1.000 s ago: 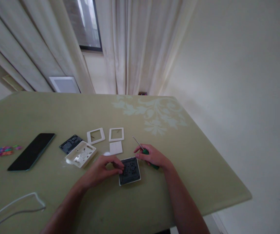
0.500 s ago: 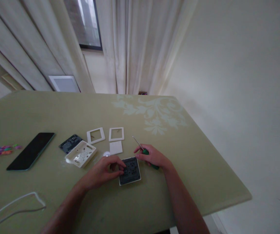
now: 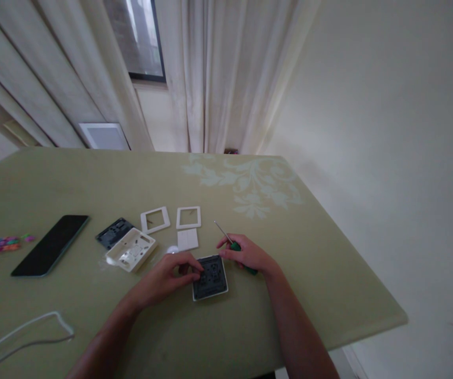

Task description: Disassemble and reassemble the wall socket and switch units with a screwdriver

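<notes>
On the table before me lies a square wall switch, its dark inner plate facing up inside a white rim. My left hand reaches over its left side, thumb and fingertips drawn together on the dark plate; whatever is between them is too small to make out. My right hand is wrapped around a screwdriver with a green handle, beside the switch's upper right corner. The screwdriver's metal shaft points up and left, away from the switch. Just beyond the left hand are a white square cover and a white frame.
Further left lie a second white frame, a white back box and a dark switch plate. A black phone, small colourful pieces and a white cable are on the left. The table's right edge slants beside a wall.
My left fingertips have shifted very slightly on the dark plate. The right hand, the screwdriver and the other parts stay in place.
</notes>
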The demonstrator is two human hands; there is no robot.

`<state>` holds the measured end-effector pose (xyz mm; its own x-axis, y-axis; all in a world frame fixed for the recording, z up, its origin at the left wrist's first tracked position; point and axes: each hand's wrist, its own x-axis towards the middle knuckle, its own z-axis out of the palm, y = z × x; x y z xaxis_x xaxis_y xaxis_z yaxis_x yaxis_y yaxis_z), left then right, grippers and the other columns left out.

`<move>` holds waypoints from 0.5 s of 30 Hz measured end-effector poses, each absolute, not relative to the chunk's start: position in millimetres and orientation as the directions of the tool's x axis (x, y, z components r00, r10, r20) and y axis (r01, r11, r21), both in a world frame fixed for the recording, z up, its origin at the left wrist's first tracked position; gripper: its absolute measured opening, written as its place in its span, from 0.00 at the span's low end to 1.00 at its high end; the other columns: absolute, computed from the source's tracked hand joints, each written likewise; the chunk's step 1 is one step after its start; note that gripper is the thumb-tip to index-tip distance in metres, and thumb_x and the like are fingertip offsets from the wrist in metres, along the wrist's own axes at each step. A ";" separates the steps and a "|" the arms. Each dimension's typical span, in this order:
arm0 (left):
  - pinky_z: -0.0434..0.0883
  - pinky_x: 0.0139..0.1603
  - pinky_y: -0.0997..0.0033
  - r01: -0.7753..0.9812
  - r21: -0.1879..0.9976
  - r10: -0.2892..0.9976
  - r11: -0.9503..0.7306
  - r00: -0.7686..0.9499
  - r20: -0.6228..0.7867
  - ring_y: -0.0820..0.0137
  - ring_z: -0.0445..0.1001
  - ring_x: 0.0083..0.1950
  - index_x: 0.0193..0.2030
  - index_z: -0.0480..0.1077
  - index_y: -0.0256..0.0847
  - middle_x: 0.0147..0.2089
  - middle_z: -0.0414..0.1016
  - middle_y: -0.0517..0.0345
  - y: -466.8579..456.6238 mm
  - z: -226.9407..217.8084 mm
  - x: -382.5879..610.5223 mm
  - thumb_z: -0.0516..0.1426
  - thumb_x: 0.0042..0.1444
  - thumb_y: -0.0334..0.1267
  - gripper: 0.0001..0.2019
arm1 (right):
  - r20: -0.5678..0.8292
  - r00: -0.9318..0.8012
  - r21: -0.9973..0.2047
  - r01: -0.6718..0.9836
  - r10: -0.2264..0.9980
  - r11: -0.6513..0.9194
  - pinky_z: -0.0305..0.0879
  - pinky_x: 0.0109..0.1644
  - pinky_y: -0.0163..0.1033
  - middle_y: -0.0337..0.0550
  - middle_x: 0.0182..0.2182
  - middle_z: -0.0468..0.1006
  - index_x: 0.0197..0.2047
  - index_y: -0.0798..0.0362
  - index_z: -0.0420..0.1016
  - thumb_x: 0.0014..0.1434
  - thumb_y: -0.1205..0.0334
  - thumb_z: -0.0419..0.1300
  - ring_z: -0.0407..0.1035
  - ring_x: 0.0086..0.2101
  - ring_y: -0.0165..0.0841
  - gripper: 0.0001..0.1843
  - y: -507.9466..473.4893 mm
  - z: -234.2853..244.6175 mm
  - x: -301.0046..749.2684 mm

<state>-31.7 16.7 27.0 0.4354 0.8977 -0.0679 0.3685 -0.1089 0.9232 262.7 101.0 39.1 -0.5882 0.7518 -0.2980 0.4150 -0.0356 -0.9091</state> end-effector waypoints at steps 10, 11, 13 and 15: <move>0.69 0.41 0.69 0.371 0.921 0.900 -0.121 0.432 -0.055 0.66 0.74 0.39 0.46 0.83 0.45 0.39 0.81 0.57 17.5 32.2 -29.1 0.64 0.67 0.46 0.10 | -0.297 -0.588 -0.909 0.415 0.752 -0.034 0.65 0.22 0.29 0.37 0.35 0.75 0.53 0.52 0.82 0.63 0.42 0.71 0.66 0.23 0.23 0.24 100.6 39.2 262.6; 0.69 0.41 0.69 0.370 0.921 0.900 -0.120 0.433 -0.057 0.66 0.75 0.40 0.47 0.83 0.45 0.40 0.81 0.57 17.6 32.4 -29.2 0.64 0.68 0.46 0.10 | -0.297 -0.589 -0.909 0.416 0.752 -0.033 0.65 0.22 0.30 0.37 0.35 0.75 0.53 0.52 0.82 0.63 0.42 0.71 0.66 0.23 0.24 0.25 100.7 39.3 262.5; 0.69 0.42 0.69 0.357 0.928 0.893 -0.104 0.444 -0.070 0.66 0.75 0.40 0.48 0.83 0.45 0.40 0.81 0.57 17.7 32.6 -29.6 0.64 0.68 0.46 0.10 | -0.297 -0.590 -0.908 0.417 0.751 -0.032 0.65 0.22 0.30 0.37 0.35 0.75 0.53 0.52 0.82 0.62 0.41 0.71 0.66 0.23 0.24 0.25 100.7 39.9 262.3; 0.69 0.42 0.69 0.345 0.934 0.887 -0.089 0.453 -0.083 0.66 0.75 0.40 0.48 0.83 0.45 0.40 0.80 0.57 17.8 32.8 -29.9 0.64 0.67 0.46 0.10 | -0.298 -0.590 -0.908 0.418 0.750 -0.032 0.64 0.21 0.30 0.37 0.35 0.75 0.53 0.52 0.82 0.63 0.42 0.70 0.65 0.22 0.24 0.25 100.5 40.8 261.8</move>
<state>-29.9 17.8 32.8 0.4534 0.8874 -0.0833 0.3451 -0.0886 0.9344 261.8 100.5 40.8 -0.5904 0.7499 -0.2985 0.4184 -0.0319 -0.9077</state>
